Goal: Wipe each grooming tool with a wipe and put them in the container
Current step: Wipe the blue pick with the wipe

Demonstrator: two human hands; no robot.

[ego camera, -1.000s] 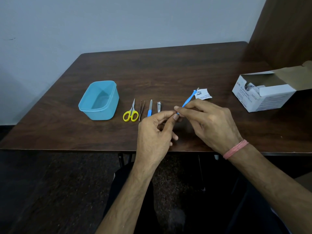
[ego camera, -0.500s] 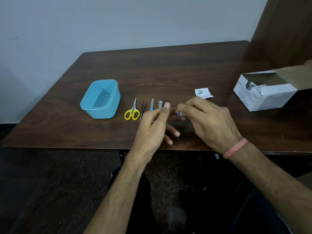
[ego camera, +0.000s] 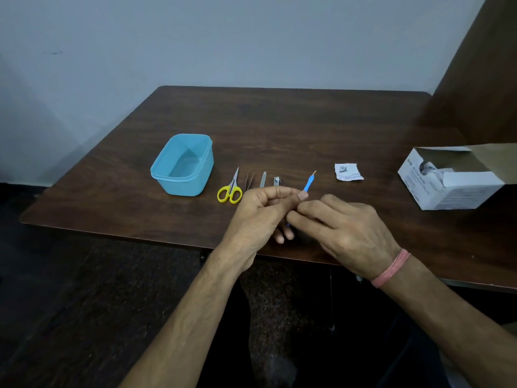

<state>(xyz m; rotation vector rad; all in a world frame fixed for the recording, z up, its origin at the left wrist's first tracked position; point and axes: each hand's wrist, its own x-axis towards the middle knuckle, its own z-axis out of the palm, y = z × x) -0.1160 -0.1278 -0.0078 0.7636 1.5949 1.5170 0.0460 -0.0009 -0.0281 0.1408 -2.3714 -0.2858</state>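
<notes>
Blue-handled tool (ego camera: 308, 184) | tip pokes out far again; we pinch it, left hand (ego camera: 258, 211) and right hand (ego camera: 340, 226) together | wiping continues; container (ego camera: 183, 165) empty

Both forearms are bare to the bottom edge of the view, with no sleeve showing on either. The right hand (ego camera: 349, 231) has a thin pink thread band (ego camera: 391, 268) wound in several strands around its wrist. The left hand (ego camera: 258, 217) and its wrist wear nothing.

Both hands' fingers (ego camera: 300, 196) pinch blue tool (ego camera: 308, 184) above table (ego camera: 307, 121).
</notes>
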